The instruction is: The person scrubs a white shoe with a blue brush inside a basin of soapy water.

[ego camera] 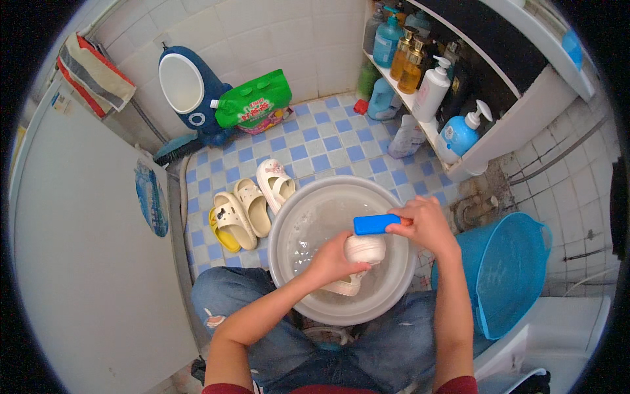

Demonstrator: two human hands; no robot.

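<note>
My left hand (pixel 336 261) grips a pale pink clog (pixel 365 249) over a round grey basin (pixel 284 290) of cloudy water. The clog is tilted, with its thick sole edge facing up. In my right hand (pixel 426 224) is a brush with a blue back (pixel 376 224) and an orange end. The brush is just above the clog's upper edge; whether its bristles touch is hidden. Under my left hand, part of a pale clog (pixel 347 285) shows against the water; I cannot tell if it is the same shoe.
Left of the basin, a white clog (pixel 275 183), two cream clogs (pixel 235 221) and a yellow one (pixel 222 236) stand on checked tiles. A blue bucket (pixel 512 271) is at right, below bottle-filled shelves (pixel 406 96). A green detergent pouch (pixel 256 101) leans by the wall. A white door (pixel 93 236) borders the left.
</note>
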